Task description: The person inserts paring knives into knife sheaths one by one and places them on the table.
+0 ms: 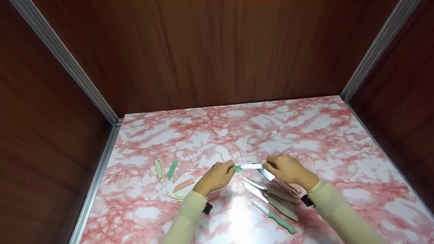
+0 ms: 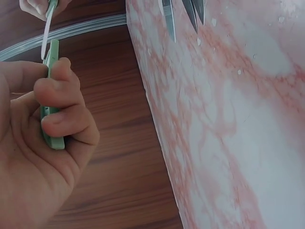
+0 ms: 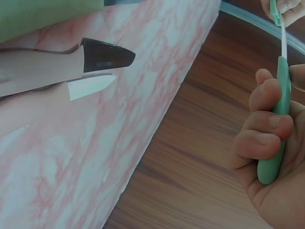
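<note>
My left hand (image 1: 218, 174) grips a light green blade sheath (image 2: 55, 139), fingers curled round it in the left wrist view. My right hand (image 1: 288, 169) holds a small knife by its green handle (image 3: 270, 168), fingers wrapped about it. The pale blade (image 1: 252, 166) points left, its tip right at the mouth of the sheath. Both hands are raised over the marbled table. Below the right hand lie several other knives, including a green-handled knife (image 1: 281, 223) nearest me and a beige-handled knife (image 1: 284, 210).
Left of my left hand lie several loose sheaths: a cream sheath (image 1: 159, 171), a green sheath (image 1: 172, 170), pink sheaths (image 1: 184, 185) and a pale one (image 1: 177, 196) partly behind the left arm. Bare blades point left beneath the hands. Brown panels (image 1: 217, 54) enclose the table (image 1: 210, 132).
</note>
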`<state>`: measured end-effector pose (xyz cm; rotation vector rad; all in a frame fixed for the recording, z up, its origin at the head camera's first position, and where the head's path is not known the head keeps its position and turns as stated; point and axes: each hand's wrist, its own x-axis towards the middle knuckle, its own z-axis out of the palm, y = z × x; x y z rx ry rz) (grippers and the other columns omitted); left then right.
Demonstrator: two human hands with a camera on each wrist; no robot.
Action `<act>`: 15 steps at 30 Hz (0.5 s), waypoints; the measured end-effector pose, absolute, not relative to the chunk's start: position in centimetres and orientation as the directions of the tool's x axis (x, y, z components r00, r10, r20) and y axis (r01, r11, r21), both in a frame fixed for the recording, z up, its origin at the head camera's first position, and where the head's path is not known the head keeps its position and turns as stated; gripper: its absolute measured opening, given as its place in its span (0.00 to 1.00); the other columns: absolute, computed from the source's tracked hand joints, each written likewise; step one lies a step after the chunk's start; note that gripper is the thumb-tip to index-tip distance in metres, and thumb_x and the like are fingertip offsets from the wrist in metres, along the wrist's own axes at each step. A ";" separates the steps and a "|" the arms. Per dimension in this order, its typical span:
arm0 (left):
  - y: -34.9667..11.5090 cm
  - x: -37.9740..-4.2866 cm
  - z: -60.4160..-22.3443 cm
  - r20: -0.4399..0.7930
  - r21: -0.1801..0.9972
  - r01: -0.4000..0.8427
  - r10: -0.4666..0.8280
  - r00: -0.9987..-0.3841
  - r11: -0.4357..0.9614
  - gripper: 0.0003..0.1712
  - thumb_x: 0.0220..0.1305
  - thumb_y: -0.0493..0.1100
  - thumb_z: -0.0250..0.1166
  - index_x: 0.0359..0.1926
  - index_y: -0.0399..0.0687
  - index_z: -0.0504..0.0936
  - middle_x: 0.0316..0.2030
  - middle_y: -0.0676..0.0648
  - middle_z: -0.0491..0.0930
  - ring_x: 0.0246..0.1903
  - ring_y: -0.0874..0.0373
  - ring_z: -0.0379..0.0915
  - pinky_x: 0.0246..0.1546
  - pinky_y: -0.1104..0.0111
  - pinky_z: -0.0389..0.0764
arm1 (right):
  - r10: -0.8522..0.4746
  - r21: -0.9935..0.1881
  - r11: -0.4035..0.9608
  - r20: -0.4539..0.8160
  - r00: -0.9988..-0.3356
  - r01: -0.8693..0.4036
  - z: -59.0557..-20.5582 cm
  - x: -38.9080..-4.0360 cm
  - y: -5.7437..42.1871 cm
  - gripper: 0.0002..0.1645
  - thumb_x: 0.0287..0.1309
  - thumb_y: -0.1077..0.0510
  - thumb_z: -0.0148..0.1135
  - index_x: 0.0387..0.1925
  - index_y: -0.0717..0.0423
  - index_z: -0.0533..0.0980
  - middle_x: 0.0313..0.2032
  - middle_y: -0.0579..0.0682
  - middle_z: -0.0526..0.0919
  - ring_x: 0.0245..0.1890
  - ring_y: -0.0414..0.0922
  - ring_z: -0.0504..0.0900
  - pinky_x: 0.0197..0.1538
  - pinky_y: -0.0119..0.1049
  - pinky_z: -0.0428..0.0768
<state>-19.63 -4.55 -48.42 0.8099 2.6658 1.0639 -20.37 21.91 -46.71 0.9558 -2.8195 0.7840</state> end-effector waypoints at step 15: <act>-4.4 -19.6 -48.6 0.012 0.726 0.389 0.555 -0.832 0.568 0.12 0.67 0.45 0.45 0.29 0.47 0.71 0.15 0.56 0.62 0.11 0.66 0.53 0.14 0.74 0.59 | -0.635 -0.338 0.559 0.413 -0.653 -0.758 -46.8 -20.9 21.4 0.21 0.55 0.57 0.55 0.11 0.44 0.60 0.10 0.34 0.52 0.11 0.28 0.49 0.14 0.26 0.54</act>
